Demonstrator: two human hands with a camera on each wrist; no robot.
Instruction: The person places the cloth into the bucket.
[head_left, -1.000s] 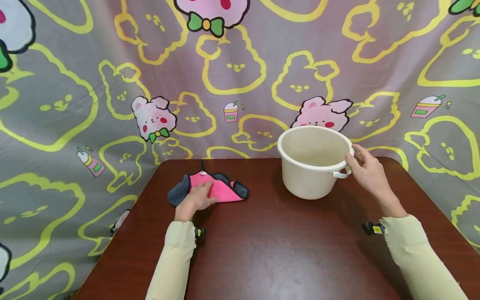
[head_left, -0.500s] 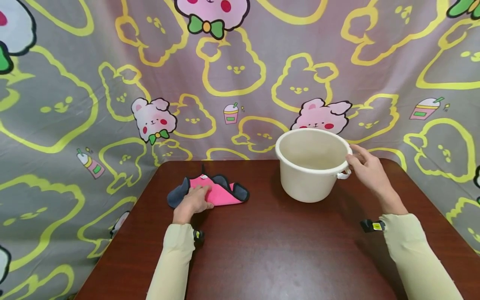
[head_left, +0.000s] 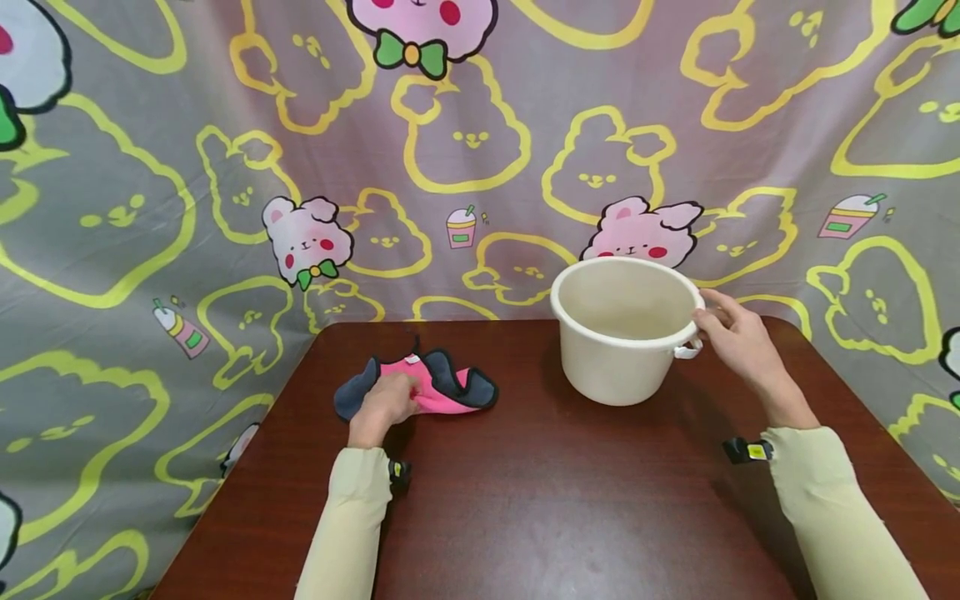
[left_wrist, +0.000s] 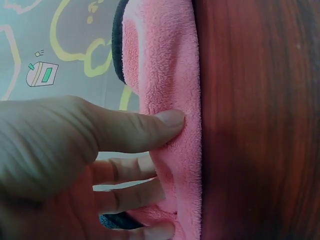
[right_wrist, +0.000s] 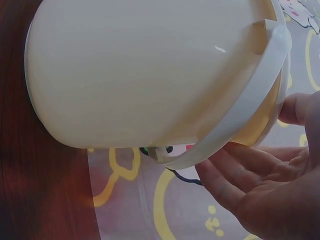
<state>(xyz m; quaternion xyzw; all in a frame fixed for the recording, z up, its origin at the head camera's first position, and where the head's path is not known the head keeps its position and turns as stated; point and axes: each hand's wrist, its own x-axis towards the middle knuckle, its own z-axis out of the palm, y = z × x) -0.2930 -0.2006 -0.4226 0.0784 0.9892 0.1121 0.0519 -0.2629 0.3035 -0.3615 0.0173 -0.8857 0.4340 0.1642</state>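
Pink cloth (head_left: 438, 405): crumpled on the left of the surface (head_left: 570, 500), its dark-grey side (head_left: 480, 390) folded over at the right end.
Left hand (head_left: 384, 407): I have it pinching the cloth, thumb in front, fingers behind.
Cloth feel: I'd expect light, limp and plush, nothing to break; it should droop and unfold rather than slip.
Cloth hold: I'd gather a thick fold near the middle, not one loose edge.
Cream bucket (head_left: 615, 371): stands mouth up on the right, well apart from the cloth.
Right hand (head_left: 738, 342): thumb and fingers grip the rim (head_left: 630, 342) beside the handle (right_wrist: 252, 97).
Bucket feel: looks like smooth plastic, so stiff, probably light, slightly slippery.
Bucket hold: I'd trust the rim; the handle probably swings.
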